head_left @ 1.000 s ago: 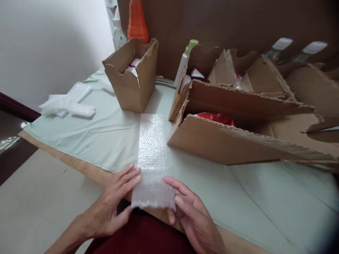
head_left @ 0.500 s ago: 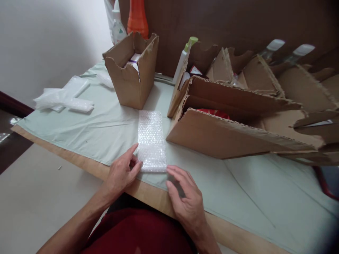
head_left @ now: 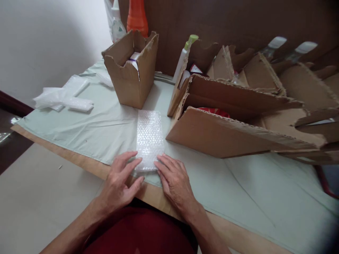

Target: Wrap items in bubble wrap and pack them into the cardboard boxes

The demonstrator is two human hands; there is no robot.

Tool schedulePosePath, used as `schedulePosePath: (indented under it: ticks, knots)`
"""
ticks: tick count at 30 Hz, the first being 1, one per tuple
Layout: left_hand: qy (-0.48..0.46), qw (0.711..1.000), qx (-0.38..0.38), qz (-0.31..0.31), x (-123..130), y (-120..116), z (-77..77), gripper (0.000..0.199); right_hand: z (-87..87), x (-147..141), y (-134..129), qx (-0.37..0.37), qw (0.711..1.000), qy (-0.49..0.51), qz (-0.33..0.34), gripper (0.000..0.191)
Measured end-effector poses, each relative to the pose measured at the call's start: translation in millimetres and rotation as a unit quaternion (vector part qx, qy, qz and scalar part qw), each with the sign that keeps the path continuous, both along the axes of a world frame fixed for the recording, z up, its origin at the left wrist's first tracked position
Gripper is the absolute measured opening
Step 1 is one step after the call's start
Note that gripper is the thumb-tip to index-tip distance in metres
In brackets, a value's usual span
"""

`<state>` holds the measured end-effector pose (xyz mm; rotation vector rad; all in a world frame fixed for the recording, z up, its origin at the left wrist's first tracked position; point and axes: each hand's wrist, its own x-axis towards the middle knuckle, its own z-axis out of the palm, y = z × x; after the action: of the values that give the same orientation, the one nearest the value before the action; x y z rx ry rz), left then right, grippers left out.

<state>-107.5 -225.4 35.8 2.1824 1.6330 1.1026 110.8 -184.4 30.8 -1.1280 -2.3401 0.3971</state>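
A clear strip of bubble wrap [head_left: 149,137] lies flat on the pale green cloth, its near end close to the table edge. At its left side my left hand [head_left: 121,178] has the fingers apart, fingertips at the near left part of the wrap and the thumb off it. My right hand [head_left: 174,176] rests its fingertips on the near right corner, fingers extended and its thumb partly hidden. Neither hand is wrapped around anything.
A cardboard bin [head_left: 129,77] with a small white box inside stands behind the wrap. To the right is a divided cardboard organizer [head_left: 225,135] holding several items. Folded bubble wrap [head_left: 63,95] lies at the left. An orange bottle [head_left: 137,19] stands at the back.
My right hand has moved left onto the wrap's near right corner. My left hand has shifted slightly toward me, its fingers more spread. The wrap's near end has shifted slightly left.
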Motion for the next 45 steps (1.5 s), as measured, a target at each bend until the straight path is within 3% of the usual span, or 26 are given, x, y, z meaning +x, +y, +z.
schedulePosePath:
  ticks: [3, 7, 9, 12, 15, 20, 26, 28, 31, 33, 38, 42, 45]
  knots:
    - [-0.014, 0.999, 0.012, -0.040, 3, -5, 1.7, 0.038, 13.7, 1, 2, -0.064, 0.997, 0.031, 0.018, 0.031]
    - [-0.036, 0.999, -0.023, -0.032, 1, -3, -2.6, 0.027, 21.6, 0, 4, -0.149, 0.988, 0.040, 0.007, 0.027]
    - [-0.041, 0.998, -0.045, -0.010, 0, 0, -5.6, 0.024, 20.0, 1, 2, -0.127, 0.991, 0.048, -0.024, 0.026]
    - [-0.032, 0.998, -0.062, 0.010, -1, 6, -9.3, 0.023, 17.0, 2, -3, -0.004, 0.995, 0.048, -0.083, 0.024]
    - [-0.009, 0.998, -0.057, 0.019, 0, 12, -11.2, 0.024, 15.4, 2, -9, 0.061, 0.996, 0.021, -0.060, 0.021]
    - [0.003, 0.999, -0.020, 0.044, 0, 8, -8.3, 0.025, 11.1, -2, -4, 0.021, 0.999, -0.011, 0.027, 0.022]
    - [-0.033, 0.997, -0.022, -0.059, -9, -2, -3.6, 0.026, 19.1, 1, 1, -0.131, 0.990, 0.033, 0.030, 0.022]
    - [-0.017, 0.998, -0.038, -0.039, -10, 2, -5.7, 0.024, 20.0, 1, 0, -0.106, 0.994, 0.023, 0.002, 0.022]
    - [0.013, 0.999, -0.044, 0.008, -8, 12, -10.8, 0.024, 17.2, 0, -3, 0.009, 0.999, 0.015, -0.048, 0.025]
    - [0.017, 0.999, -0.032, 0.025, -6, 16, -13.6, 0.024, 14.1, -1, -5, 0.047, 0.998, -0.001, -0.033, 0.025]
    - [-0.008, 1.000, 0.001, -0.007, -6, 10, -11.3, 0.028, 10.7, -2, -3, 0.024, 0.999, -0.013, 0.032, 0.023]
    - [-0.035, 0.997, -0.011, -0.070, -10, 5, -6.4, 0.030, 15.6, -1, -2, -0.075, 0.996, 0.021, 0.031, 0.024]
    - [-0.022, 0.998, -0.027, -0.044, -9, 14, -8.3, 0.026, 16.7, 1, -3, -0.035, 0.999, -0.006, -0.012, 0.027]
